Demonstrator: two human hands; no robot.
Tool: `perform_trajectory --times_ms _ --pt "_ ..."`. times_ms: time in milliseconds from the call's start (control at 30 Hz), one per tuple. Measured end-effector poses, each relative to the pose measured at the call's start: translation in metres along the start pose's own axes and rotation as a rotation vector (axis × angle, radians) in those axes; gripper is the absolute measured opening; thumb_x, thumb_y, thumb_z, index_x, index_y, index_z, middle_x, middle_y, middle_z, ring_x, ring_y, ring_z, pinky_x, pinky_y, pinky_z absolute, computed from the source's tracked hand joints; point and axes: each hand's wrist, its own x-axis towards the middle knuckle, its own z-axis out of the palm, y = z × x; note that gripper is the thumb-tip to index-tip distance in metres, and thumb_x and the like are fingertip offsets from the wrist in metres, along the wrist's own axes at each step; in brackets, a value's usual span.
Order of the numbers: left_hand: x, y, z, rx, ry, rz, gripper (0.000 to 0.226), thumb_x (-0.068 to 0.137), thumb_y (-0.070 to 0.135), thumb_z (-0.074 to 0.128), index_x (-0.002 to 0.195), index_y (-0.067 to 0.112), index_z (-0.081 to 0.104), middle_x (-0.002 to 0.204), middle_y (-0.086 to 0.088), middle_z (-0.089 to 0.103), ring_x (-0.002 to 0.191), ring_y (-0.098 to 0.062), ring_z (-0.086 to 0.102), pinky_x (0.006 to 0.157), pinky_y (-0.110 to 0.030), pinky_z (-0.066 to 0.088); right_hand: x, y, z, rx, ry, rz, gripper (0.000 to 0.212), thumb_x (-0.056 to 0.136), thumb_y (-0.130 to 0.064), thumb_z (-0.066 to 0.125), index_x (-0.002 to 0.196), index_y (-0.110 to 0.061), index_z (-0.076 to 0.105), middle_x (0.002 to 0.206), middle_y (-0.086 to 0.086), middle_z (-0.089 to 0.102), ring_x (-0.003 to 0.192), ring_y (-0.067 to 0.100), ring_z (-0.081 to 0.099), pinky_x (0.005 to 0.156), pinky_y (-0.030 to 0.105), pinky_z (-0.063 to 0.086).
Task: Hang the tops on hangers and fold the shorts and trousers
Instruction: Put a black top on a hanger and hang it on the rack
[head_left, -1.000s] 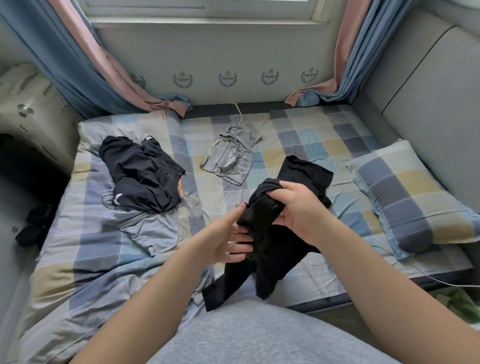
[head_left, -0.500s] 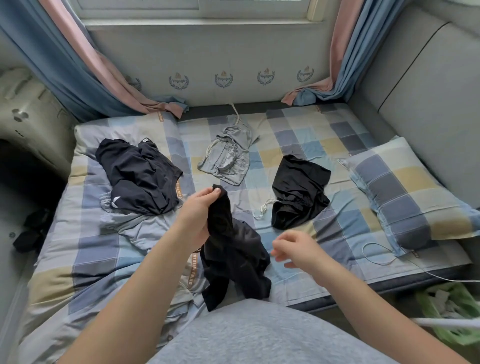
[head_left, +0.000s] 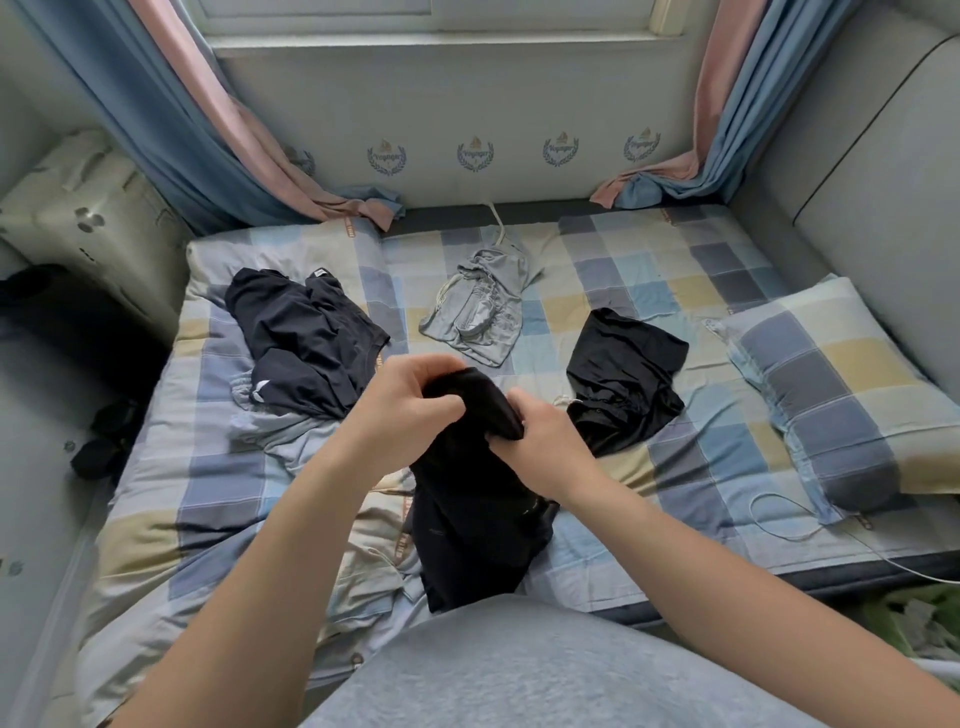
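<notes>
A black garment (head_left: 467, 519) hangs bunched over the near middle of the bed. My left hand (head_left: 410, 400) grips its top edge, and my right hand (head_left: 545, 447) grips the same bunched top from the right. On the checked bed sheet (head_left: 649, 270) lie other clothes: a dark navy garment (head_left: 301, 343) at the left on top of a grey one (head_left: 291, 441), a crumpled grey top with strings (head_left: 478, 312) in the middle, and black shorts with a white drawstring (head_left: 623, 379) at the right.
A checked pillow (head_left: 831, 384) lies at the right, with a thin white cable (head_left: 779, 525) in front of it. Blue and pink curtains (head_left: 208, 145) hang at both far corners. A padded grey wall (head_left: 857, 182) bounds the right side. Dark items (head_left: 104, 441) lie on the floor at the left.
One second ago both hands held the black garment. Half a second ago my right hand had let go and hung free. Now it grips the bunched top again beside my left hand.
</notes>
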Motion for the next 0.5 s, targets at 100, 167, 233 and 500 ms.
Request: perform_trajectory --times_ms 100,167,233,500 --pt "0.001 -0.015 -0.008 0.273 0.187 0.102 0.039 0.073 -0.009 0.052 0.082 0.024 0.071 0.078 0.01 0.067 0.079 -0.011 0.063 0.071 -0.029 0.049 0.001 0.02 -0.002 -0.204 0.059 0.085 0.023 0.087 -0.023 0.061 0.078 -0.023 0.04 0.068 -0.001 0.052 0.067 0.027 0.049 0.056 0.038 0.036" --pt "0.003 -0.025 -0.006 0.414 0.289 0.152 0.038 0.072 -0.011 0.053 0.081 0.022 0.069 0.08 0.013 0.06 0.079 -0.007 0.058 0.07 -0.025 0.043 0.001 0.034 -0.005 -0.306 0.079 0.117 0.012 0.088 -0.021 0.057 0.09 -0.025 0.046 0.075 0.002 0.058 0.072 0.032 0.055 0.059 0.038 0.041" --pt "0.006 -0.035 -0.002 0.491 0.374 0.146 0.036 0.07 -0.011 0.052 0.081 0.02 0.068 0.082 0.006 0.053 0.076 -0.015 0.053 0.069 -0.03 0.043 0.001 0.047 -0.011 -0.391 0.121 0.133 0.015 0.087 -0.017 0.056 0.098 -0.026 0.05 0.086 0.003 0.06 0.08 0.036 0.058 0.064 0.038 0.045" --pt "0.032 -0.073 -0.005 0.65 0.351 0.008 0.04 0.072 -0.013 0.049 0.096 0.012 0.069 0.099 -0.006 0.052 0.096 -0.031 0.051 0.081 -0.04 0.046 -0.024 0.102 -0.068 -0.326 0.291 0.3 0.028 0.078 0.007 0.052 0.084 -0.019 0.06 0.092 -0.003 0.052 0.085 0.025 0.056 0.065 0.032 0.041"
